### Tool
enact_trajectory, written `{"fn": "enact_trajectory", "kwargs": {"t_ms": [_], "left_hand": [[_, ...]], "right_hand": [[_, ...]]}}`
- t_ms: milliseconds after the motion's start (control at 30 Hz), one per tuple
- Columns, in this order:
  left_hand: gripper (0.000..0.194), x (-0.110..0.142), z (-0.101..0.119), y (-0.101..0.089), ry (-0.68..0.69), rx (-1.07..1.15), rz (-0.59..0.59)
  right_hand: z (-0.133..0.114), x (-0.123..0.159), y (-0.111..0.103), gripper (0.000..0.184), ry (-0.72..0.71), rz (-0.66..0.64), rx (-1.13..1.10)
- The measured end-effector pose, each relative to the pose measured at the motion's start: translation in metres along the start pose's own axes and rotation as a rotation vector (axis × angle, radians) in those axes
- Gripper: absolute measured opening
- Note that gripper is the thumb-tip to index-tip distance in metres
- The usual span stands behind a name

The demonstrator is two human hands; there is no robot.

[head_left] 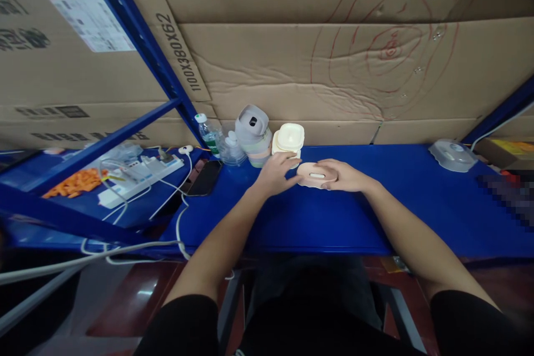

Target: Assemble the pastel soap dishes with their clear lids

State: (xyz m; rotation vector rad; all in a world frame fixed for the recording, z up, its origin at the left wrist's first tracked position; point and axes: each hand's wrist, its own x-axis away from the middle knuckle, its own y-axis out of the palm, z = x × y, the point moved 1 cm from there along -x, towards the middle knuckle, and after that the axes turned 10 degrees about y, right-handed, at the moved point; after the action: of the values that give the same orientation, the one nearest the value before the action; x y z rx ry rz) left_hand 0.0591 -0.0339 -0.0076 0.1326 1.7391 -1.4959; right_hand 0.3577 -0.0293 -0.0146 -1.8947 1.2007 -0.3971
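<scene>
A pale pink lid-like piece (311, 168) with a white oval slot in its top is held just above the blue table. My right hand (344, 176) grips it from the right, fingers curled round its far edge. At its left end is my left hand (276, 174), fingers and thumb apart; the thumb tip meets or nearly meets the pink edge. The fingers of that hand overlap the front of a stack of cream square containers (291, 136), and I cannot tell whether they touch. Behind it stands a tall stack of grey and pastel square pieces (252, 132).
Left of the stacks are a clear pump bottle (233, 147), a water bottle (208, 136) and a dark phone (204, 179). A white power strip (139, 181) with cables lies beyond the blue frame post. A transparent lid (453, 156) sits far right. Cardboard (271, 78) walls the back.
</scene>
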Motion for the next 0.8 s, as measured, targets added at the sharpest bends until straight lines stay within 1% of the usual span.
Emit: {"fn": "enact_trajectory", "kwargs": {"t_ms": [67, 133, 267, 400, 500, 633, 700, 733, 800], "left_hand": [[0.053, -0.002, 0.007, 0.01, 0.006, 0.068, -0.06], [0.063, -0.001, 0.009, 0.012, -0.013, 0.13, -0.097], [0.082, 0.002, 0.008, 0.005, -0.077, 0.248, -0.171], [0.087, 0.001, 0.009, 0.0, -0.132, 0.319, -0.21], [0.087, 0.001, 0.012, 0.0, -0.126, 0.342, -0.194], [0.092, 0.003, 0.012, 0.003, -0.058, 0.328, -0.137], [0.096, 0.004, 0.011, 0.004, -0.039, 0.32, -0.106], [0.095, 0.004, 0.01, 0.005, -0.035, 0.316, -0.091], [0.082, 0.005, 0.008, 0.007, -0.037, 0.303, -0.056]], "right_hand": [[0.001, 0.0, 0.001, 0.075, -0.024, 0.012, -0.058], [0.001, -0.001, 0.003, 0.071, -0.075, 0.012, -0.101], [-0.003, -0.001, 0.004, 0.064, -0.148, 0.014, -0.177], [-0.007, -0.001, 0.005, 0.061, -0.159, 0.032, -0.227], [-0.01, -0.001, 0.005, 0.054, -0.147, 0.063, -0.252], [-0.013, -0.001, 0.005, 0.049, -0.108, 0.116, -0.303], [-0.014, -0.001, 0.005, 0.053, -0.057, 0.132, -0.357], [-0.014, -0.001, 0.005, 0.056, -0.027, 0.141, -0.389], [-0.016, -0.002, 0.007, 0.063, 0.029, 0.171, -0.441]]}}
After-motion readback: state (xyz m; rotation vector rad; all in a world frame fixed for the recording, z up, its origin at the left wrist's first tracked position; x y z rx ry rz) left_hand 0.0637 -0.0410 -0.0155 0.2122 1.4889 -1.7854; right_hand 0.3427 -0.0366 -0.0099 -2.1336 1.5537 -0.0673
